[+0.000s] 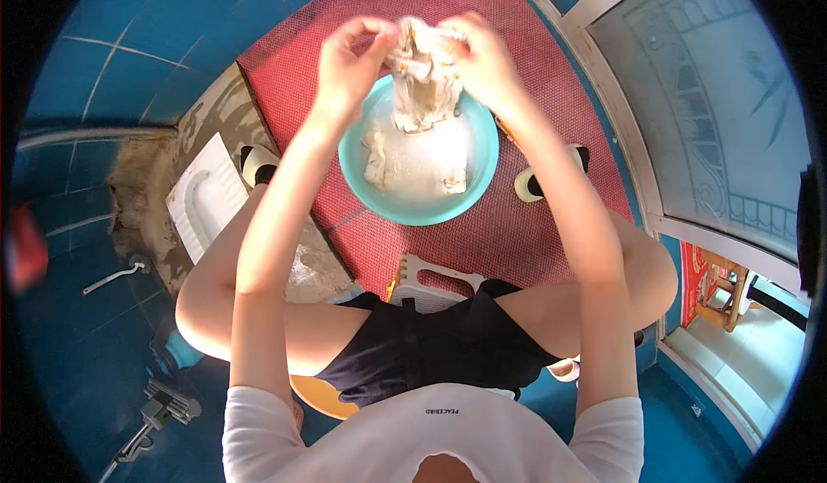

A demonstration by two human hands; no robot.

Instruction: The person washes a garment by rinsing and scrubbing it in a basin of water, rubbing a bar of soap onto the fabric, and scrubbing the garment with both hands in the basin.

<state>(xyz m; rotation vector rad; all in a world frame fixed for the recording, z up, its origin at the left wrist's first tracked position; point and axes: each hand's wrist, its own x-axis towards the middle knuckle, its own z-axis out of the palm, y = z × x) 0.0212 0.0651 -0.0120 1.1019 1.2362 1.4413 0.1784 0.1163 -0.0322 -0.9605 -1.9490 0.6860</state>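
My left hand (351, 62) and my right hand (484, 59) are raised over the far side of a round turquoise basin (351, 177). Between them they stretch a wet, off-white cloth item (426, 95) with small coloured marks, bunched at the top, its lower end hanging down to the basin. Each hand pinches one upper corner with closed fingers. Bright light blurs the cloth's details, so its exact kind is unclear. In the basin lies cloudy white water (413, 160), with more pale cloth (376, 162) partly under it.
The basin stands on a red textured mat (345, 233). A white squat toilet (207, 192) is at the left, a folding plastic stool (439, 276) between my legs. Slippers (257, 164) are on both sides of the basin. A frosted glass door (715, 95) bounds the right, blue tiled wall (129, 43) the left.
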